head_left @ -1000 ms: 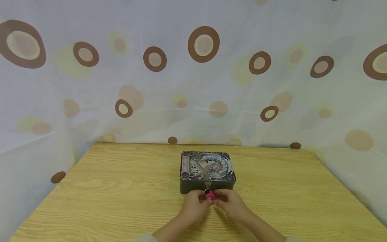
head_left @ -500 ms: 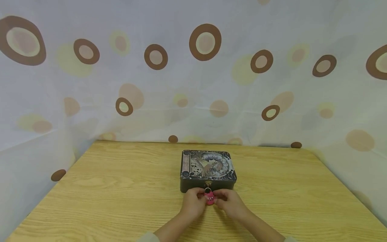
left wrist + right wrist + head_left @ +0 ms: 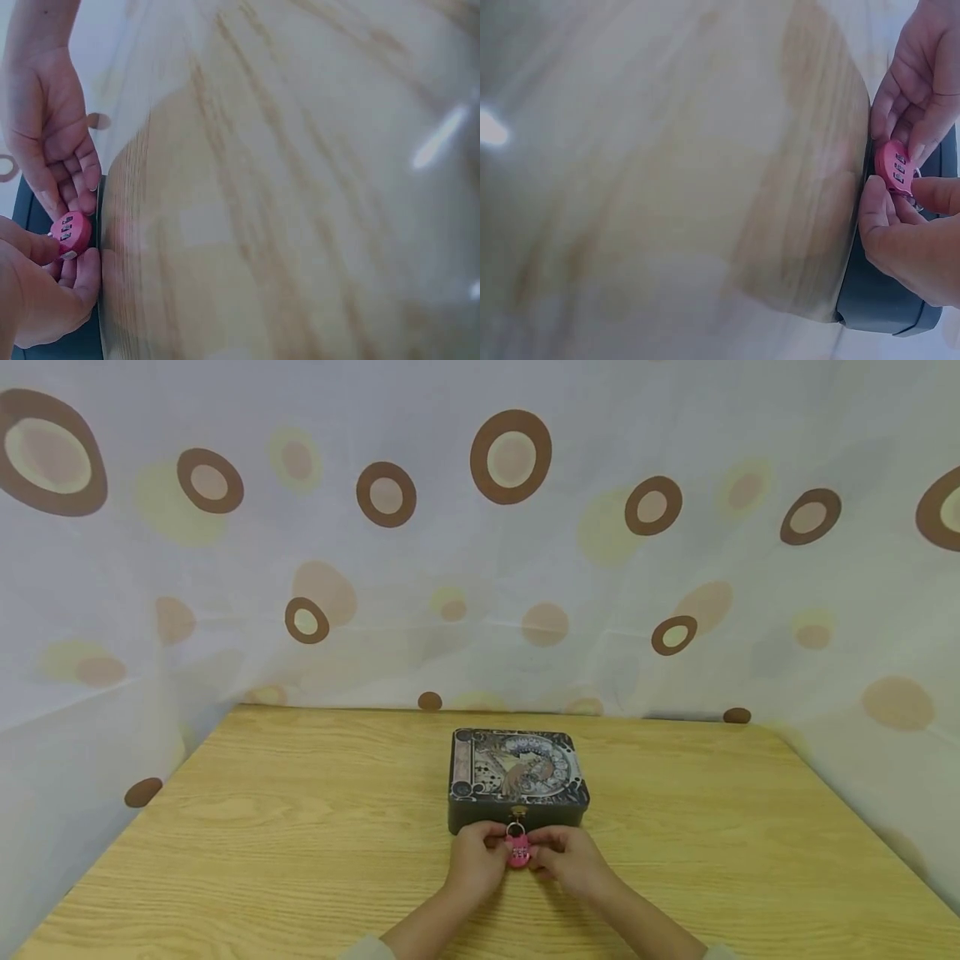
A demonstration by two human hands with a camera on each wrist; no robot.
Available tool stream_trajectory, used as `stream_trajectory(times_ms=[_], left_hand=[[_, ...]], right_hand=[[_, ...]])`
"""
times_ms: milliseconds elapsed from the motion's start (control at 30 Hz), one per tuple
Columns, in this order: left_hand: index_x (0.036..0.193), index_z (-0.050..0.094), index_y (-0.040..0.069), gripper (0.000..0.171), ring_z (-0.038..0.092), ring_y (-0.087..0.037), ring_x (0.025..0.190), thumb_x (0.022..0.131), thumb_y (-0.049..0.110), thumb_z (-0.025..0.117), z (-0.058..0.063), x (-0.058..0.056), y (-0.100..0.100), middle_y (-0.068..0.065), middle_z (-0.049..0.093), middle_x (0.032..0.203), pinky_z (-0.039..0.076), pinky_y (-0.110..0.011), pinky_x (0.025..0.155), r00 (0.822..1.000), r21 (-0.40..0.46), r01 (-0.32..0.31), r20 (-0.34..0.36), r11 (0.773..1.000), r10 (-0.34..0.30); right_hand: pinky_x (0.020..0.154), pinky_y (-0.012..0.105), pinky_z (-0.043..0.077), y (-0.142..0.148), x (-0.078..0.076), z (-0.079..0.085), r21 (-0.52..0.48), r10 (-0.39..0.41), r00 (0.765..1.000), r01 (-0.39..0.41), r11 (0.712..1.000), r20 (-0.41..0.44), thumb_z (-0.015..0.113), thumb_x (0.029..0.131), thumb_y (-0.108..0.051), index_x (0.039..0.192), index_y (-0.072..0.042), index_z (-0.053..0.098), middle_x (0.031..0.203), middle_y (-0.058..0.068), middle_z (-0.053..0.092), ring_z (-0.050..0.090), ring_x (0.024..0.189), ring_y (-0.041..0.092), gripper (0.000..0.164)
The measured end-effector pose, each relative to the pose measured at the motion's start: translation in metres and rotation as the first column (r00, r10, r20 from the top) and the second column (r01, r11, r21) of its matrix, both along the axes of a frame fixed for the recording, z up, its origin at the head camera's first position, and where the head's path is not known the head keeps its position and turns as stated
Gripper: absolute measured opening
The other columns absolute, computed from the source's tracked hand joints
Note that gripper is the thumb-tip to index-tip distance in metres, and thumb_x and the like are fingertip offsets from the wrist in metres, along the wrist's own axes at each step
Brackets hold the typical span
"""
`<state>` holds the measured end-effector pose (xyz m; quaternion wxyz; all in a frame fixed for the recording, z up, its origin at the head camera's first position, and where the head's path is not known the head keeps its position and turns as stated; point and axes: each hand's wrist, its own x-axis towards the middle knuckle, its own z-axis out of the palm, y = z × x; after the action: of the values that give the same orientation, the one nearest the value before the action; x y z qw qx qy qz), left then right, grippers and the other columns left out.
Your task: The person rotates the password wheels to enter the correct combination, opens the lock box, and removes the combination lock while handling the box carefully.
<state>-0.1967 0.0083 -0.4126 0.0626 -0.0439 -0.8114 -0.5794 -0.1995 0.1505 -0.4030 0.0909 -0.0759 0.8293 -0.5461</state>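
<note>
A small pink combination padlock (image 3: 519,852) with number dials hangs by its silver shackle at the brass clasp (image 3: 518,811) on the front of a dark, picture-lidded tin box (image 3: 517,768). My left hand (image 3: 477,860) pinches the padlock's left side, thumb on the front near the dials. From the other side my right hand (image 3: 573,864) holds the padlock's right edge between thumb and fingers. The dials face up towards me in both wrist views, where the padlock (image 3: 71,234) lies between the two hands. Whether the shackle is locked cannot be made out.
The box stands with its lid down on a wood-grain table (image 3: 300,827). Behind the table and along both sides hangs a pale curtain (image 3: 420,568) printed with brown and yellow circles.
The padlock has turned from a slant to nearly straight, and its dials now face up more plainly. Both hands keep hold of it in about the same place. The head view has tilted slightly.
</note>
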Motion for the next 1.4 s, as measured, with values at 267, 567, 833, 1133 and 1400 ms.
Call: stream_trajectory(times_ms=[267, 567, 833, 1133, 1400], left_hand=[[0.087, 0.065, -0.011, 0.009, 0.055, -0.012, 0.067, 0.08, -0.01, 0.061, -0.0003, -0.0005, -0.0009, -0.013, 0.063, 0.073, 0.049, -0.019, 0.053, 0.999, 0.034, 0.027, 0.016, 0.999, -0.027], [0.09, 0.063, -0.014, 0.01, 0.055, -0.011, 0.066, 0.082, -0.011, 0.058, 0.0007, -0.0007, -0.0007, -0.014, 0.062, 0.074, 0.054, -0.021, 0.055, 0.995, 0.122, 0.051, 0.08, 0.991, -0.061], [0.09, 0.062, -0.015, 0.011, 0.055, -0.01, 0.063, 0.082, -0.012, 0.057, 0.0013, -0.0004, -0.0001, -0.014, 0.061, 0.073, 0.055, -0.022, 0.055, 0.994, 0.135, 0.061, 0.087, 0.989, -0.073], [0.09, 0.062, -0.015, 0.01, 0.055, -0.01, 0.062, 0.082, -0.012, 0.057, 0.0005, -0.0007, -0.0001, -0.014, 0.061, 0.073, 0.054, -0.022, 0.054, 0.993, 0.136, 0.069, 0.086, 0.988, -0.081], [0.089, 0.062, -0.015, 0.01, 0.054, -0.01, 0.064, 0.082, -0.012, 0.056, 0.0006, -0.0009, 0.0004, -0.014, 0.061, 0.074, 0.054, -0.022, 0.054, 0.993, 0.117, 0.065, 0.086, 0.991, -0.076]], right_hand=[[0.06, 0.029, 0.055, -0.0028, 0.0002, -0.0007, 0.005, -0.052, 0.999, 0.052, 0.999, 0.006, 0.049, 0.09, 0.003, 0.104, 0.019, 0.056, 0.083, 0.016, 0.065, 0.058, 0.068, 0.011, 0.023], [0.055, 0.026, 0.052, -0.0029, 0.0, -0.0027, 0.023, -0.035, 0.999, 0.034, 0.999, 0.029, 0.051, 0.09, 0.0, 0.101, 0.017, 0.054, 0.074, 0.01, 0.062, 0.056, 0.064, 0.01, 0.02], [0.055, 0.027, 0.053, -0.004, 0.0002, -0.0022, 0.039, -0.04, 0.998, 0.038, 0.999, 0.04, 0.053, 0.09, -0.002, 0.096, 0.014, 0.054, 0.072, 0.009, 0.059, 0.056, 0.063, 0.01, 0.017], [0.051, 0.024, 0.045, -0.0031, -0.0012, -0.0023, 0.082, -0.022, 0.999, 0.019, 0.996, 0.033, 0.054, 0.09, -0.004, 0.091, 0.011, 0.055, 0.067, 0.004, 0.054, 0.051, 0.059, 0.01, 0.014], [0.047, 0.019, 0.037, -0.0002, -0.0025, -0.0032, 0.064, 0.04, 0.999, -0.04, 0.997, 0.011, 0.05, 0.09, -0.002, 0.087, 0.012, 0.054, 0.062, -0.001, 0.045, 0.043, 0.056, 0.01, 0.015]])
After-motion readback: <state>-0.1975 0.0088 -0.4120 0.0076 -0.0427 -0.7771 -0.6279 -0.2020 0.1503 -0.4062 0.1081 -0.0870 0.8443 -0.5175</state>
